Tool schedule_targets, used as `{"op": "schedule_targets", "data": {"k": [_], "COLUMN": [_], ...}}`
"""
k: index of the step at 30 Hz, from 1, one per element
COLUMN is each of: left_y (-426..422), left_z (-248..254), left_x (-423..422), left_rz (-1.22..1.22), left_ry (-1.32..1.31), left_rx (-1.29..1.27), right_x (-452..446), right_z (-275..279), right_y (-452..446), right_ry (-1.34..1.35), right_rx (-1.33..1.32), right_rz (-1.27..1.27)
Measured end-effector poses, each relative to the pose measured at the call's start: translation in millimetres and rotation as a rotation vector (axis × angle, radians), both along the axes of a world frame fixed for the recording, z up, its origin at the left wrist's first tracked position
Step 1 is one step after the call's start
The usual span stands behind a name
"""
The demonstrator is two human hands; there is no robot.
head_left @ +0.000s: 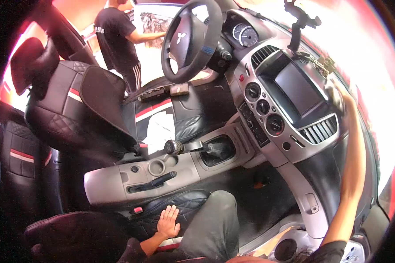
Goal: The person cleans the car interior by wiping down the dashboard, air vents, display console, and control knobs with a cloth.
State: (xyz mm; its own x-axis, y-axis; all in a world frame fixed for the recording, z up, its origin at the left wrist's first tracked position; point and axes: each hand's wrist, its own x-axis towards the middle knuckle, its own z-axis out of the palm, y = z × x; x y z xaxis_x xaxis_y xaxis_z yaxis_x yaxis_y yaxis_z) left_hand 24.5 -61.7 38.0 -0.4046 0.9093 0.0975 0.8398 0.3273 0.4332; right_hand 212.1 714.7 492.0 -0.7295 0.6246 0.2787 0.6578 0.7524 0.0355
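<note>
Since the left hand (167, 222) is spread flat on the seat (182, 200), probably for balance, the right hand (344, 94) can reach the dash (322, 164). Can't tell its grip, too much glare.

Harsh daylight through the curved glass windshield (368, 65); whites blown out, pink-red fringing. Silver-grey plastic dashboard (294, 151) bright, fairly crisp. Black quilted rear seat (19, 151) dim, grainy, soft. Strong fisheye bend; rim falls to black.
</note>
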Motion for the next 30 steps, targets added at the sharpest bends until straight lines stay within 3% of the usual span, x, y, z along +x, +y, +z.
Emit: {"op": "schedule_targets", "data": {"k": [17,18,21,24,30], "left_y": [0,-1,-1,0,5], "left_z": [0,1,-4,-3,8], "left_x": [3,2,2,4,5], "left_rz": [0.000,0.011,-0.012,-0.006,-0.017], "left_ry": [-0.003,0.004,0.017,0.045,0.061], "left_rx": [-0.022,-0.012,-0.044,-0.067,-0.065], "right_x": [16,16,25,-18,-57], "right_z": [-10,-14,-19,-16,-19], "right_y": [14,19,18,-2,-13], "right_ry": [-0.069,-0.030,0.396,0.170,0.058], "right_rx": [0.193,0.166,-0.352,-0.145,-0.135], "right_rz": [0.080,0.105,0.174,0.058,-0.034]}}
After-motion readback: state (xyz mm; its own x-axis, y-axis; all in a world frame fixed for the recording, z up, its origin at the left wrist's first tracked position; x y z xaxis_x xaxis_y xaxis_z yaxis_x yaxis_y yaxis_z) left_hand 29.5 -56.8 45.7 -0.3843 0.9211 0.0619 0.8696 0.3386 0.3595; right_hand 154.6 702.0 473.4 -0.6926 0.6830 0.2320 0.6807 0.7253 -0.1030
